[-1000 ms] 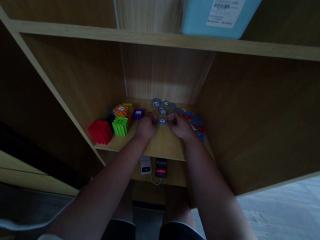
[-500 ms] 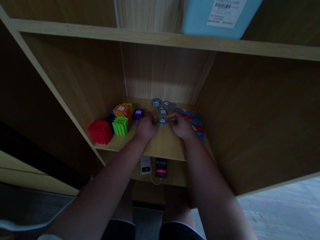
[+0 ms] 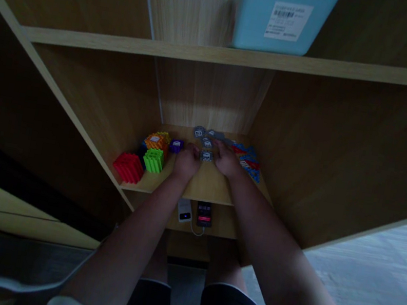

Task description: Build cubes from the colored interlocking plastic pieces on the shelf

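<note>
On the middle shelf, a small stack of grey interlocking plastic pieces point(image 3: 206, 156) lies between my hands. My left hand point(image 3: 187, 161) is curled at the stack's left side, its fingertips closed against the edge. My right hand point(image 3: 226, 159) is on the other side, fingers apart and stretched toward a loose grey piece point(image 3: 207, 143) just behind the stack. More grey pieces point(image 3: 199, 131) lie farther back. Blue and red pieces point(image 3: 251, 161) are spread to the right of my right hand. A purple stack point(image 3: 176, 145) stands just left of my left hand.
Stacks of red point(image 3: 128, 167), green point(image 3: 154, 160) and orange point(image 3: 156, 140) pieces stand at the shelf's left. A light-blue bin point(image 3: 275, 24) sits on the upper shelf point(image 3: 189, 52). Below lie a white power bank point(image 3: 185, 211) and a phone point(image 3: 204, 214), joined by a cable.
My right hand has shifted slightly back and left, its fingers reaching out toward the loose grey piece. My left hand stays by the stack. The camera view has tilted slightly.
</note>
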The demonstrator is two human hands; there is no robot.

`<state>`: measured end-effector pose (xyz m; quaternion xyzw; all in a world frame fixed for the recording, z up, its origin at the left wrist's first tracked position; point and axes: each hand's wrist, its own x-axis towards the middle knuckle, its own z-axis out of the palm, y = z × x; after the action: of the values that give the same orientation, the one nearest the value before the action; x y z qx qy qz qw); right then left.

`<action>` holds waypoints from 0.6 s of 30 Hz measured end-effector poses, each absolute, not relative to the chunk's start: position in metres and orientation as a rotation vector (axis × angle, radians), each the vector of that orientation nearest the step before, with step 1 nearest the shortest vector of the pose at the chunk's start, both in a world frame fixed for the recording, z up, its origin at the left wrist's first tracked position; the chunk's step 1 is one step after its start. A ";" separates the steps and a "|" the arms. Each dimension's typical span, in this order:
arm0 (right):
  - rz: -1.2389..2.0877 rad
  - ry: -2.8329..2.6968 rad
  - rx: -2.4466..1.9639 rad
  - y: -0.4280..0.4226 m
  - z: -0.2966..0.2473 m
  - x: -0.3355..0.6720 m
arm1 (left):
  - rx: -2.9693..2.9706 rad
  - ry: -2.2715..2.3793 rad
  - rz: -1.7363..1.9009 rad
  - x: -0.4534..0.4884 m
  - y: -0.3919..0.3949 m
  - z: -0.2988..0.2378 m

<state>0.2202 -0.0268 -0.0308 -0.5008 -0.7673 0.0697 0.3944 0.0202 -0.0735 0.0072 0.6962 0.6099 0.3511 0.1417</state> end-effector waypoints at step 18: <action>-0.112 -1.969 -1.749 -0.032 -0.022 0.223 | 1.987 1.729 1.047 0.020 -0.073 0.007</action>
<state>0.2235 -0.0316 -0.0223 -0.6423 -0.7234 -0.0412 0.2500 0.0204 -0.0726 0.0070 0.6928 0.6029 0.3649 0.1529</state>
